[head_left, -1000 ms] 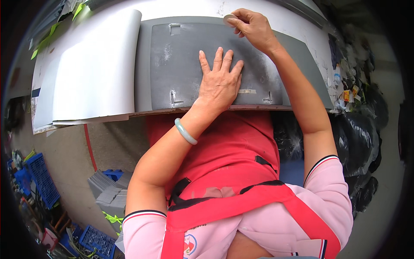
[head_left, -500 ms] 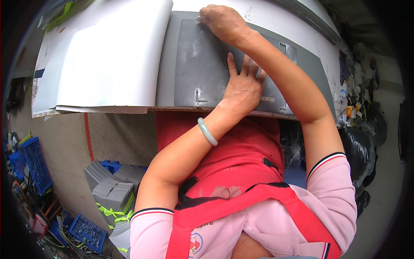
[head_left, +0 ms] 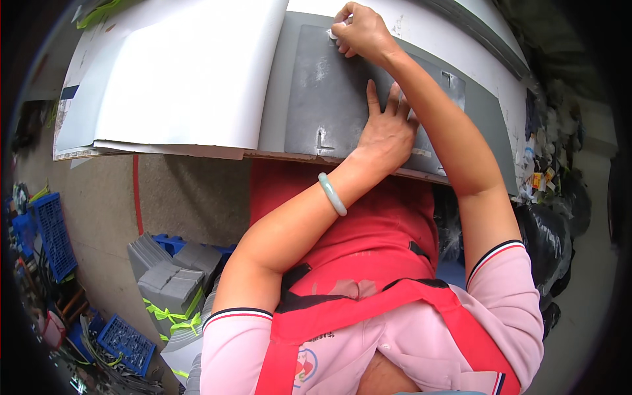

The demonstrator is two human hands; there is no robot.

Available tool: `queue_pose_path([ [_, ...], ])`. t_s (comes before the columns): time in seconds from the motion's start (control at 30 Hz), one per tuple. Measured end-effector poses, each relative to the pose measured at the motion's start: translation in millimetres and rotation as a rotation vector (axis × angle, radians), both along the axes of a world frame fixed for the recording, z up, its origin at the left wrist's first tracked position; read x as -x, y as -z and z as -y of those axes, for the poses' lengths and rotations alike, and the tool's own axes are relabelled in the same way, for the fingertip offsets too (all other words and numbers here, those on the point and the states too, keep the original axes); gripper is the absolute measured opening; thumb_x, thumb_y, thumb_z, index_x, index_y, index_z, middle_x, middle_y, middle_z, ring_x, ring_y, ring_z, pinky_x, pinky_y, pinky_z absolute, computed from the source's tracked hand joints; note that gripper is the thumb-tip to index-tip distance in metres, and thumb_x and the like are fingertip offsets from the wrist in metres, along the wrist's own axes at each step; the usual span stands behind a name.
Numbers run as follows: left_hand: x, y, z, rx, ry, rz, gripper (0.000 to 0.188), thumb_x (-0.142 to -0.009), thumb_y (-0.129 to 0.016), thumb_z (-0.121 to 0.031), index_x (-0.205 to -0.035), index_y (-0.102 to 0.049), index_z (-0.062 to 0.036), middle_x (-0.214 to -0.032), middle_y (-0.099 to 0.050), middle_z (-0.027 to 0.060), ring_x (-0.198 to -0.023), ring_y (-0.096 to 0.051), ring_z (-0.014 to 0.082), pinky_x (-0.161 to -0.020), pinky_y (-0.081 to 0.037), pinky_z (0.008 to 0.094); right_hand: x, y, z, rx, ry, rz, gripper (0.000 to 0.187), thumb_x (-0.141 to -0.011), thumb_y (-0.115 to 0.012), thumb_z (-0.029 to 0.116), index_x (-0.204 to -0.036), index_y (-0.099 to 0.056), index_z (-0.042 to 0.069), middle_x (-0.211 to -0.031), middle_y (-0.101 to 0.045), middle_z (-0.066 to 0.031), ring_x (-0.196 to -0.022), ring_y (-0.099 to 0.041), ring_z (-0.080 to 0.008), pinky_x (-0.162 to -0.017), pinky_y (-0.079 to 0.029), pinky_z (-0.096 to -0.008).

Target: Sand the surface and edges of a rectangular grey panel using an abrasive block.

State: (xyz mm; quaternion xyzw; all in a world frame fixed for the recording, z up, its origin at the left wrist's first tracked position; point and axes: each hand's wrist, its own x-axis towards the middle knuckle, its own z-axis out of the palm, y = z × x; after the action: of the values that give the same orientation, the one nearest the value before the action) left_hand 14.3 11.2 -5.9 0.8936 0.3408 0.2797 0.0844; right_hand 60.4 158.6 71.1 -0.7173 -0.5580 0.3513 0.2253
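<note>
A thin dark grey template (head_left: 329,99) with L-shaped cutouts lies on a larger grey sheet (head_left: 276,105) on the table. White smears mark the template around its cutouts. My left hand (head_left: 388,135) presses flat on the template, fingers spread, with a pale green bangle (head_left: 332,195) on that wrist. Near the template's far left corner, my right hand (head_left: 363,34) pinches a small white piece (head_left: 333,34) that looks like chalk. The fingers partly cover this piece and the cutout there. My right forearm crosses over the template's right part.
Large white sheets (head_left: 184,79) lie left of the template, their near edge at the table's front edge. Below stand grey stacks (head_left: 172,286) tied with yellow-green strips and blue crates (head_left: 128,343). Black plastic bags (head_left: 545,237) sit at the right.
The whole view has shifted, so the table appears farther right. My right hand has turned and curled its fingers differently at the far left corner. My left hand stays pressed on the template.
</note>
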Motion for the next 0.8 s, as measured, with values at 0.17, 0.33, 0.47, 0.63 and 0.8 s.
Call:
queue_pose_path([
  [0.17,1,0,0,0.006,0.013,0.06,0.04,-0.095,-0.057,-0.022,-0.13,-0.061,-0.0024,-0.132,-0.052,0.0244,-0.138,-0.039,0.0441,-0.11,-0.022,0.0773,-9,6,33,-0.111,-0.063,-0.127,0.016,-0.095,-0.063,0.014,-0.102,-0.061,0.0,-0.077,-0.068,-0.0084,-0.062,-0.065,-0.0105,-0.05,-0.052,-0.0251],
  [0.33,-14,34,-1,0.283,-0.012,0.363,0.043,-0.097,-0.052,-0.025,-0.136,-0.059,-0.0075,-0.146,-0.051,0.0234,-0.141,-0.042,0.0432,-0.116,-0.025,0.0645,25,-21,107,0.097,-0.244,-0.146,0.017,-0.094,-0.06,0.014,-0.101,-0.061,-0.002,-0.072,-0.067,-0.0091,-0.057,-0.064,-0.0127,-0.05,-0.052,-0.0269],
  [0.47,7,19,1,-0.074,-0.041,0.067,0.046,-0.099,-0.05,-0.034,-0.138,-0.06,-0.0121,-0.153,-0.046,0.0216,-0.146,-0.038,0.0408,-0.116,-0.019,0.0714,33,-20,130,0.211,-0.373,-0.046,0.017,-0.091,-0.057,0.013,-0.097,-0.062,-0.003,-0.065,-0.067,-0.0097,-0.054,-0.064,-0.0158,-0.051,-0.052,-0.0288],
  [0.63,7,3,1,-0.075,0.004,-0.083,0.045,-0.1,-0.049,-0.035,-0.136,-0.062,-0.0118,-0.153,-0.046,0.0206,-0.147,-0.038,0.0405,-0.115,-0.017,0.0742,43,-20,132,0.207,-0.396,0.117,0.018,-0.09,-0.055,0.014,-0.096,-0.064,-0.001,-0.066,-0.069,-0.0118,-0.058,-0.067,-0.0232,-0.061,-0.054,-0.0362],
  [0.8,8,12,0,-0.084,-0.026,-0.063,0.045,-0.1,-0.05,-0.036,-0.137,-0.06,-0.013,-0.154,-0.045,0.0188,-0.148,-0.036,0.0388,-0.113,-0.017,0.0759,44,-23,140,0.257,-0.573,0.359,0.02,-0.092,-0.059,0.018,-0.103,-0.069,0.005,-0.072,-0.072,-0.0129,-0.073,-0.072,-0.0309,-0.077,-0.055,-0.0423],
])
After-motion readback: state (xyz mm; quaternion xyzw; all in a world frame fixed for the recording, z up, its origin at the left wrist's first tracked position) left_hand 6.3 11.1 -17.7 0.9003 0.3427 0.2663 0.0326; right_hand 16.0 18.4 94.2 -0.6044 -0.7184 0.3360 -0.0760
